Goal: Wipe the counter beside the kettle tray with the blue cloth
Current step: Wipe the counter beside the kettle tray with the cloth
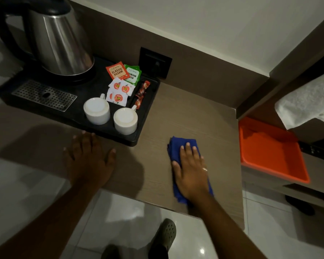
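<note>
The folded blue cloth (178, 146) lies flat on the brown counter (195, 116), to the right of the black kettle tray (77, 116). My right hand (190, 171) presses palm-down on the cloth, fingers spread, covering its middle. My left hand (90, 157) rests flat on the counter just in front of the tray's near edge, fingers apart, holding nothing. A steel kettle (58, 40) stands at the tray's back left.
On the tray sit two upturned white cups (96, 111) (125, 120), tea and sugar sachets (120, 83) and a metal drip grate (43, 95). A black wall socket (155, 62) is behind. An orange tray (273, 154) and white towel (305, 103) lie right of the counter's edge.
</note>
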